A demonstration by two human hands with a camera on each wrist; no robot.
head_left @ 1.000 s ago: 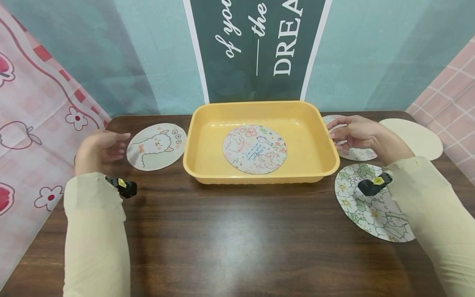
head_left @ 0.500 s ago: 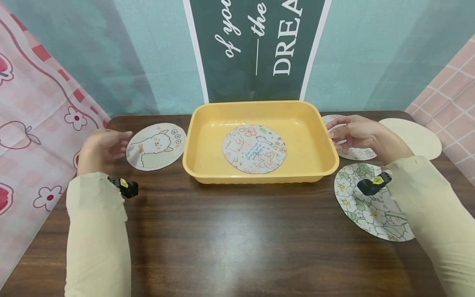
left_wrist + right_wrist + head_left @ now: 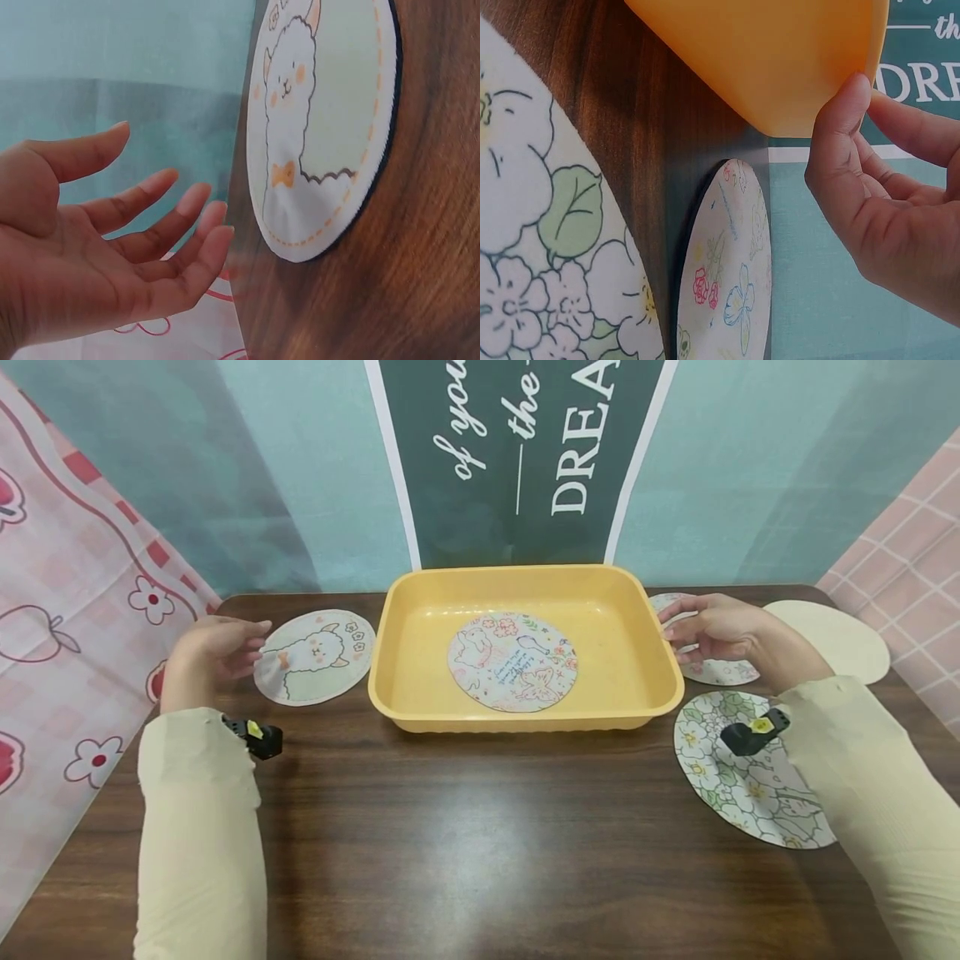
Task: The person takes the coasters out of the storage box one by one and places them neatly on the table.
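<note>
Fingers (image 3: 196, 206) of left hand (image 3: 212, 652) relaxed, apart, just beside alpaca disc (image 3: 315, 655) on bench (image 3: 480, 827), not touching. Right hand (image 3: 720, 628) fingers loosely spread, thumb tip at rim of yellow tray (image 3: 525, 720), over small floral disc (image 3: 731, 277).

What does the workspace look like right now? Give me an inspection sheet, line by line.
Surface: dark wood table.
Job's things: yellow tray with a drawn round card inside; alpaca card to its left.
Clutter: small flower card, leafy card, plain card on the right.
Grips: left hand open beside the alpaca card; right hand open at the tray's rim.
Cables: nothing seen.
Surroundings: teal wall, dark banner, pink cloths.
</note>
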